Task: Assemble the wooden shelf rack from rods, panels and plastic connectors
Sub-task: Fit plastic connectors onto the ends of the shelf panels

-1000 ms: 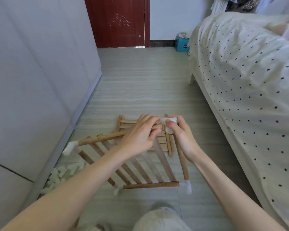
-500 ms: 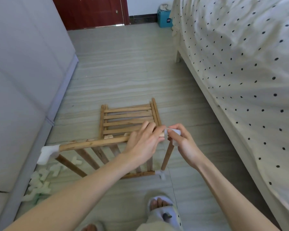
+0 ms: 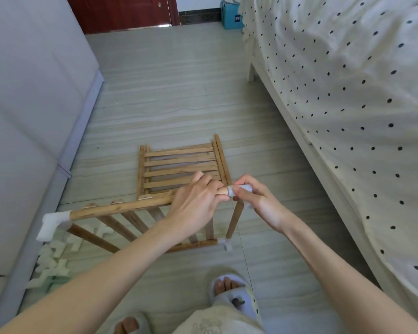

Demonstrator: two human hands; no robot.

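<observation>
Pale striped floor tiles (image 3: 179, 97) run between a grey cabinet (image 3: 29, 112) on the left and a bed with a dotted cover (image 3: 348, 92) on the right; a dark red door (image 3: 121, 13) and a blue box (image 3: 232, 18) sit at the far end. On the floor a slatted wooden panel (image 3: 179, 165) lies flat, and nearer stands a half-built frame (image 3: 140, 222), tilted, with slats running down from its top rod (image 3: 121, 207). That rod's left end sits in a white plastic connector (image 3: 51, 224). The left hand (image 3: 196, 206) curls round the right end of the rod, whose bare tip shows just past the knuckles. The right hand (image 3: 261, 206) pinches a second white connector (image 3: 239, 190) between thumb and fingers, pushed against that tip, so the joint lies directly between the two hands. Below the right hand a short rod (image 3: 234, 220) drops to a small connector (image 3: 226, 244) at the frame's near right corner. Loose white connectors (image 3: 56, 259) are heaped by the cabinet's base at the near left. Slippered feet (image 3: 229, 290) show at the bottom edge.
</observation>
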